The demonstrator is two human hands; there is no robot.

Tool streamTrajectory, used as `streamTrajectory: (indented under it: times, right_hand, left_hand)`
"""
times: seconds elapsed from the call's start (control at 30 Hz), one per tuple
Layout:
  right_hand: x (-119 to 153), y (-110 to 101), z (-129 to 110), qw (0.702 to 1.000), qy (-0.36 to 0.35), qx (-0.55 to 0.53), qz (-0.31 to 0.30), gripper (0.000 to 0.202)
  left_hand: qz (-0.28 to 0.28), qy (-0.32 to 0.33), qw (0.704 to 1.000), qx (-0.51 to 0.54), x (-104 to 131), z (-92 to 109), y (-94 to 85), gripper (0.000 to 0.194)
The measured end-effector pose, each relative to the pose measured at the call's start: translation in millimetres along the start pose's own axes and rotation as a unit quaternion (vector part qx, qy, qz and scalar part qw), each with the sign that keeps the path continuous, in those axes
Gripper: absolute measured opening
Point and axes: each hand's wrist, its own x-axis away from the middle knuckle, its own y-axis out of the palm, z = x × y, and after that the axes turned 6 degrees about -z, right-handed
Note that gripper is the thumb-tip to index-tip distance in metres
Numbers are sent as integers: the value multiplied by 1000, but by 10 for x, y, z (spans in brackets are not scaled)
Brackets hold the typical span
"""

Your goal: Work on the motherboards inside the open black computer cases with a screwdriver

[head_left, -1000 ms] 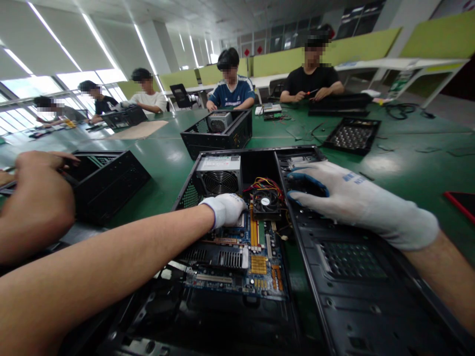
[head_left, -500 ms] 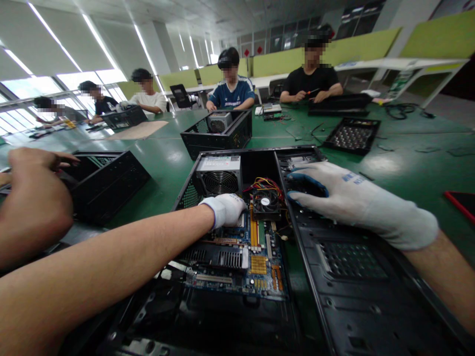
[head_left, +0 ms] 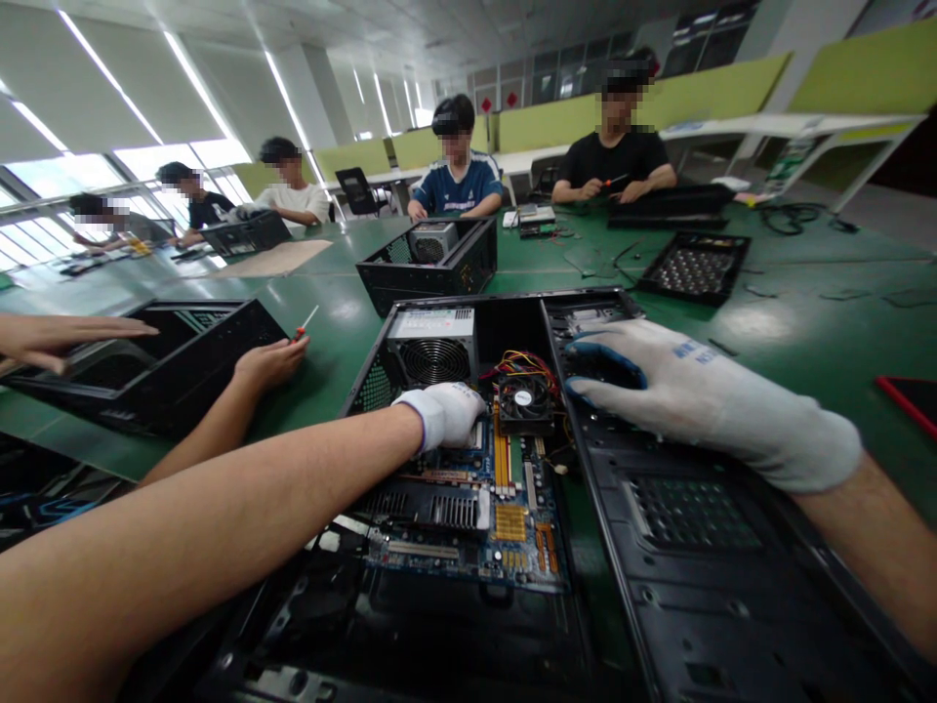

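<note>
A co-worker's hand [head_left: 267,364] now shows a screwdriver [head_left: 299,334] well left of my fan [head_left: 524,398]; my work hasn't advanced: left of the fan, my left hand [head_left: 448,414], grip hidden, stays over the motherboard [head_left: 505,549], which spreads nearer me; rightward, my right hand [head_left: 680,386] keeps thumb and fingers apart.
</note>
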Motion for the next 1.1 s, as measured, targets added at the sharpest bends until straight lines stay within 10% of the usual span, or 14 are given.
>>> streamTrajectory:
  times: [1.1]
  right_hand:
    - [-6, 6, -6, 1000, 4, 18, -4, 54]
  left_hand:
    - [-18, 14, 999, -41, -29, 18, -29, 46]
